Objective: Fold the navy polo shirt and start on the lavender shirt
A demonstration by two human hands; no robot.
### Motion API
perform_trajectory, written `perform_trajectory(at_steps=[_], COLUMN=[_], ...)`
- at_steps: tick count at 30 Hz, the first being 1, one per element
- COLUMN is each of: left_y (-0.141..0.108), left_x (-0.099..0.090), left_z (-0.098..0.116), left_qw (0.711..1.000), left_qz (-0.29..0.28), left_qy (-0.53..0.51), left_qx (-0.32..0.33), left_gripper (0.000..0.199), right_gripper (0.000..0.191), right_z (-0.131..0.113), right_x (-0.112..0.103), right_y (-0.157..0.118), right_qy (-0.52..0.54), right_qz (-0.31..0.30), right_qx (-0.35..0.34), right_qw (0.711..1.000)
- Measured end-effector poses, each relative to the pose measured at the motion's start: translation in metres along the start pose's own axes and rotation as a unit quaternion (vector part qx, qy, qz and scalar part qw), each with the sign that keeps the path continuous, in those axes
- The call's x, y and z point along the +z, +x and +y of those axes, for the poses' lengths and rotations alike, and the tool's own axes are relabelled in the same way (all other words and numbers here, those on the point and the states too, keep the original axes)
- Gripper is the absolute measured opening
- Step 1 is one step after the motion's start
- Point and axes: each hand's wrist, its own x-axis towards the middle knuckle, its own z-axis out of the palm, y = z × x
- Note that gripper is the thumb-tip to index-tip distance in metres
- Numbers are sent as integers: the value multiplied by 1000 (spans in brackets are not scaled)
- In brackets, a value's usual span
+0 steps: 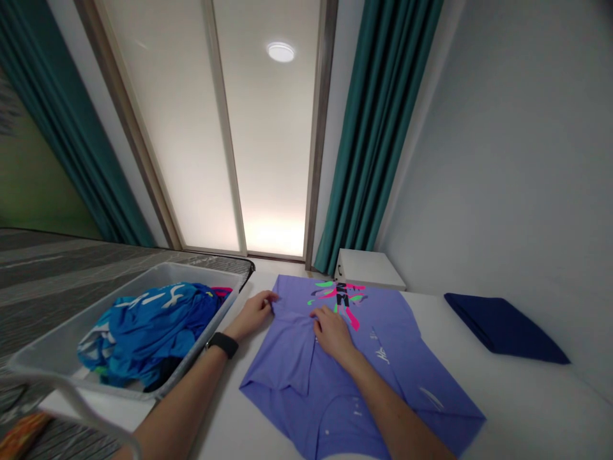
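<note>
A lilac-blue printed T-shirt (383, 383) lies flat on a white mattress (527, 409), with a pink, green and black graphic near the far end. My left hand (256, 313) grips the shirt's left edge, and a black watch (223, 345) sits on that wrist. My right hand (331, 332) is closed on the fabric near the middle of the shirt, just below the graphic. A folded flap of the shirt lies between my hands. My right forearm hides part of the lower shirt.
A translucent grey plastic tub (191, 271) holding crumpled blue clothes (143, 332) stands left of the shirt. A folded navy cloth (502, 326) lies to the right. A white cabinet (368, 268) stands at the far end, between teal curtains (378, 128).
</note>
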Motion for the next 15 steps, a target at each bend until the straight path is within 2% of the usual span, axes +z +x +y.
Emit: perform_trajectory(at_steps=[10,15], left_y=[-1,-4], left_x=[1,0], left_z=[-6,-4], left_qw=[996,994], left_qz=[16,24], left_qy=[90,106], left_qx=[-1,2], left_gripper=[31,27], right_gripper=[29,31], right_z=[1,-7], right_x=[1,-14], right_y=[1,1], right_qy=[1,-19], right_qz=[-15,-8], right_qx=[1,2], right_qw=[1000,1000])
